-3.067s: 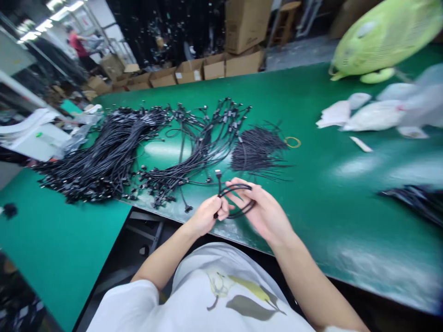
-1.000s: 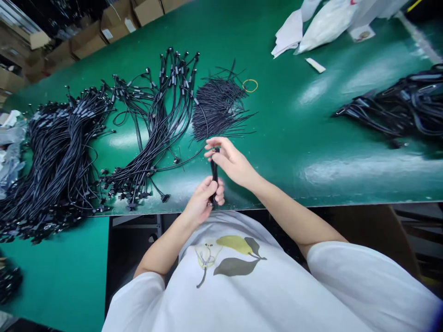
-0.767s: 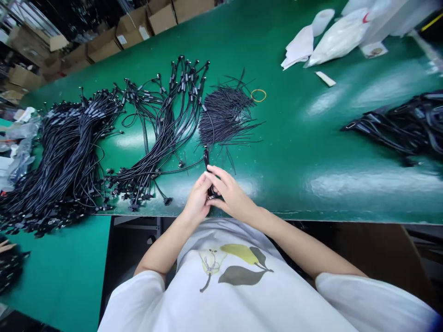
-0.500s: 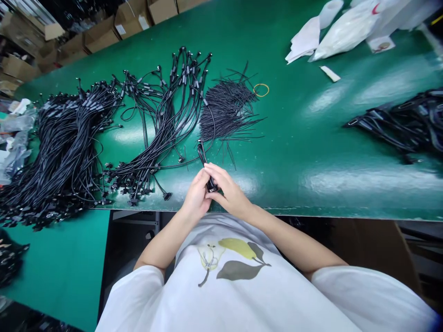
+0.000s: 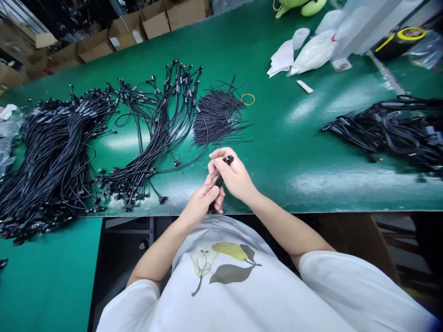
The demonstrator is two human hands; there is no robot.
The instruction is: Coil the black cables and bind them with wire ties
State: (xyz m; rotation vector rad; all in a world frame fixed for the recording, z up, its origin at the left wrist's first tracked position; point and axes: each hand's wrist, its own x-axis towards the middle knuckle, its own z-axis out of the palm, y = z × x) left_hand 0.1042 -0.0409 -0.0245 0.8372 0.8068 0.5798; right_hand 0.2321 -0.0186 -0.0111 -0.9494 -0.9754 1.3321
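Note:
Both my hands hold one folded black cable bundle (image 5: 220,177) just above the near edge of the green table (image 5: 297,138). My left hand (image 5: 200,203) grips its lower end, fingers closed round it. My right hand (image 5: 231,173) is closed round the upper end, where a black connector sticks out by the thumb. A pile of thin black ties (image 5: 216,117) lies just beyond my hands, with a yellow rubber band (image 5: 248,99) at its far side.
Loose black cables (image 5: 162,120) fan out left of the ties, and a big heap of cables (image 5: 51,152) fills the far left. Another cable pile (image 5: 391,129) lies at the right. White bags (image 5: 311,53) and cardboard boxes (image 5: 155,20) sit at the back.
The cable went from a loose loop between my hands to a tight folded bundle. My right hand slid down to meet the left, then back up to the bundle's top.

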